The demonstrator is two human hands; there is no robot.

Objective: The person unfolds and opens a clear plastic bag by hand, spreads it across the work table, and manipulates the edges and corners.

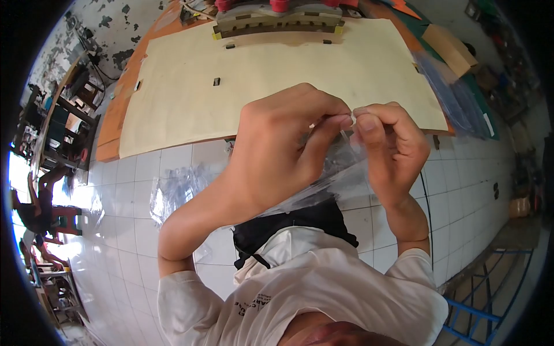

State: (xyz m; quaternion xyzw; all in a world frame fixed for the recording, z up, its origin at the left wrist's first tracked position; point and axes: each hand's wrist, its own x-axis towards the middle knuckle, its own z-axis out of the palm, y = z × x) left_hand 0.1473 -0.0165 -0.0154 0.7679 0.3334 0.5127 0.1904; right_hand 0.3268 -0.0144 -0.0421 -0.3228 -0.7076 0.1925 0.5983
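Clear plastic film (346, 161) hangs below my two hands and spreads across in front of my lap; whether it is a bag or a single sheet I cannot tell. My left hand (283, 135) is closed, thumb and forefinger pinching the film's upper edge. Close beside it, my right hand (394, 147) also pinches that edge between thumb and forefinger, its other fingers curled. The fingertips of both hands nearly meet. More crumpled clear plastic (179, 193) shows to the left of my left forearm.
Ahead stands a table covered with cream paper (179, 86), bearing small dark blocks (217, 82) and a long metal fixture (280, 26). Flat clear plastic (456, 101) and a cardboard box (450, 51) lie at right. A blue metal frame (490, 294) stands lower right; a person (37, 202) sits far left.
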